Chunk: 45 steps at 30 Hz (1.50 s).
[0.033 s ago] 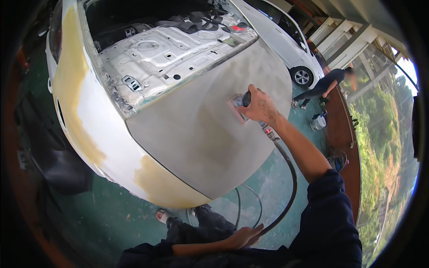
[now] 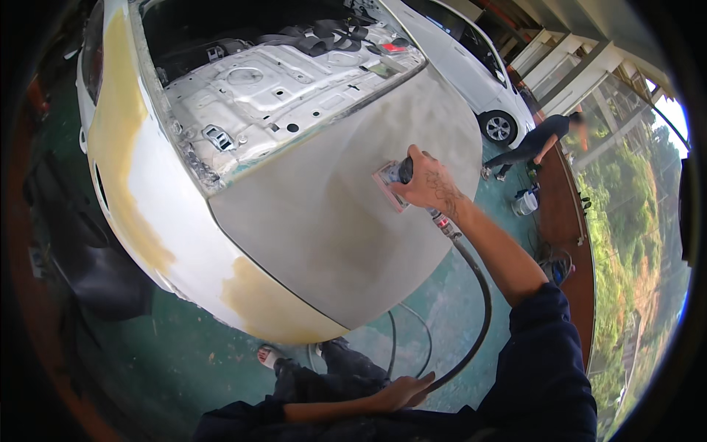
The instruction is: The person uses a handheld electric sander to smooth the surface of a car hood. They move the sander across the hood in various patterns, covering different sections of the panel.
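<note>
My right hand (image 2: 428,182) grips a pneumatic sander (image 2: 387,184) with its fingers wrapped over the dark top; the sander's pad lies on the grey rear panel (image 2: 294,243) of a white car body (image 2: 177,214) with yellowish filler patches. A thick black hose (image 2: 482,295) runs from the sander down to my left hand (image 2: 398,392), low by my body, whose fingers are closed round it. Above the grey panel the window opening shows bare metal (image 2: 258,88) with black straps.
Behind stands another white car (image 2: 464,59). At the right a bent-over person (image 2: 541,144) is near a white bucket (image 2: 524,202) and a brown ledge (image 2: 563,236) by a railing. A black plastic part (image 2: 88,265) lies on the left floor (image 2: 184,353), and thinner hoses (image 2: 427,331) loop below.
My right hand and the sander have shifted very slightly down the panel, toward me. My left hand looks much the same.
</note>
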Each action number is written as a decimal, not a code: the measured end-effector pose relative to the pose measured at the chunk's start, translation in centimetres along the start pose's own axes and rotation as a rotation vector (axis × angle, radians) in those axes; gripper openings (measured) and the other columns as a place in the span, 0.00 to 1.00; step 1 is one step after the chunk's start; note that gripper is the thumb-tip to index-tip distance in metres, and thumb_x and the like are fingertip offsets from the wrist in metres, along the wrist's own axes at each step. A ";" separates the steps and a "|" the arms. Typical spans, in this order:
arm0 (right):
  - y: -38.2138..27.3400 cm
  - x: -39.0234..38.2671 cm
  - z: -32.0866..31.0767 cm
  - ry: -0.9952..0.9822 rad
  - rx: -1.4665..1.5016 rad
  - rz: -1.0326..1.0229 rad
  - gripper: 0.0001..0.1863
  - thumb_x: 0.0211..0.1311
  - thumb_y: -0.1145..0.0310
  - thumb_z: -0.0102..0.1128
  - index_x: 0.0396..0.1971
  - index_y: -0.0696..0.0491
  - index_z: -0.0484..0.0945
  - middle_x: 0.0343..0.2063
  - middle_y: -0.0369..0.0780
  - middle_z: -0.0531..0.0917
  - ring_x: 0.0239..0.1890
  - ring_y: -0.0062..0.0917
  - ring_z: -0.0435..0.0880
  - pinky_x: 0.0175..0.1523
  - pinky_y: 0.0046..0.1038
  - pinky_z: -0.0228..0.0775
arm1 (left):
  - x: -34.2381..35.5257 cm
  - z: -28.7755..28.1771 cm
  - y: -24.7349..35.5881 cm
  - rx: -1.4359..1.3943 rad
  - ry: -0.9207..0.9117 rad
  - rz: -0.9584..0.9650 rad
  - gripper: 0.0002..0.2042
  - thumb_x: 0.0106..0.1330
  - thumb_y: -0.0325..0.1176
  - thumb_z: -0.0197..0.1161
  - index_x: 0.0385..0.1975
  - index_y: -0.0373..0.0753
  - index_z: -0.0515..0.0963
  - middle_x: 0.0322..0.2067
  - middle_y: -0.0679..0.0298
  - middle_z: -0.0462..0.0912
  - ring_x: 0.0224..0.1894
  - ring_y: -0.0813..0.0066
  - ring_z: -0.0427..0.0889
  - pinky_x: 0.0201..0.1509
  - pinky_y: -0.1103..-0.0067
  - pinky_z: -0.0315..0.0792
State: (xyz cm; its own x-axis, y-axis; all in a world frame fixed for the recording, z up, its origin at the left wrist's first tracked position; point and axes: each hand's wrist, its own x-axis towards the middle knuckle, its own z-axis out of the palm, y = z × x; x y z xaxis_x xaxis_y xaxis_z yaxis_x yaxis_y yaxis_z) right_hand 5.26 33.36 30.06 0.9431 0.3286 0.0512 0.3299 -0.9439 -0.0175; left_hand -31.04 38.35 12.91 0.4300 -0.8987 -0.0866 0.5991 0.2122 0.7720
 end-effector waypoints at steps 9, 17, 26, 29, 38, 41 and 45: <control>-0.8 -0.5 -0.5 -0.018 0.006 0.047 0.33 0.51 0.56 0.79 0.48 0.59 0.71 0.46 0.56 0.84 0.48 0.55 0.86 0.54 0.48 0.79 | -0.5 -0.2 0.7 0.026 0.013 -0.050 0.41 0.78 0.73 0.33 0.12 0.42 0.65 0.12 0.66 0.63 0.15 0.68 0.59 0.31 0.68 0.57; -8.6 -0.5 -0.3 0.008 0.163 -0.131 0.30 0.52 0.57 0.77 0.47 0.59 0.71 0.44 0.53 0.82 0.44 0.53 0.86 0.50 0.47 0.80 | -0.1 1.1 -0.4 -0.182 -0.045 -0.086 0.41 0.77 0.73 0.34 0.12 0.45 0.68 0.12 0.71 0.61 0.15 0.73 0.56 0.28 0.70 0.51; -3.8 -11.2 -1.1 -0.168 0.065 -0.128 0.29 0.53 0.59 0.77 0.46 0.58 0.70 0.42 0.52 0.81 0.40 0.53 0.86 0.45 0.48 0.81 | -1.1 1.2 1.1 0.306 -0.144 0.116 0.47 0.77 0.73 0.22 0.10 0.38 0.68 0.13 0.59 0.70 0.19 0.57 0.73 0.37 0.67 0.69; -4.1 -10.2 -0.7 -0.150 0.036 -0.133 0.30 0.52 0.58 0.78 0.46 0.58 0.69 0.40 0.52 0.81 0.39 0.54 0.87 0.44 0.48 0.80 | -1.2 1.0 1.4 0.312 -0.116 0.151 0.47 0.78 0.72 0.22 0.10 0.38 0.68 0.13 0.59 0.70 0.18 0.58 0.72 0.37 0.67 0.68; -9.5 -0.8 -0.1 0.010 0.135 -0.165 0.31 0.53 0.58 0.78 0.47 0.60 0.69 0.43 0.55 0.82 0.43 0.54 0.86 0.49 0.47 0.80 | -0.1 1.3 -0.7 -0.160 -0.111 -0.060 0.43 0.78 0.73 0.31 0.12 0.42 0.69 0.13 0.68 0.65 0.16 0.70 0.63 0.31 0.71 0.60; -8.9 -5.1 -0.8 -0.102 0.157 -0.230 0.31 0.54 0.57 0.77 0.47 0.60 0.68 0.44 0.55 0.81 0.43 0.54 0.86 0.48 0.47 0.81 | -0.2 1.3 -0.3 0.031 -0.147 0.032 0.42 0.79 0.71 0.31 0.14 0.40 0.71 0.13 0.66 0.67 0.17 0.65 0.67 0.32 0.71 0.64; -5.2 -12.6 -2.5 -0.312 0.109 -0.170 0.32 0.54 0.60 0.78 0.49 0.59 0.67 0.45 0.53 0.79 0.43 0.55 0.86 0.48 0.48 0.80 | -0.7 1.6 1.0 0.334 -0.205 0.224 0.42 0.82 0.66 0.27 0.20 0.38 0.75 0.16 0.59 0.72 0.20 0.54 0.75 0.37 0.66 0.71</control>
State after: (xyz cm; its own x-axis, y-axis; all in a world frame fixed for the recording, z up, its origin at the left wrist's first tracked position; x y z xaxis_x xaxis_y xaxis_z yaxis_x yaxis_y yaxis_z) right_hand -8.44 34.03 32.03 0.8363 0.4910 -0.2441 0.4699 -0.8712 -0.1423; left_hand -31.84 38.57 14.71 0.3614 -0.9092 0.2068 0.2413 0.3055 0.9211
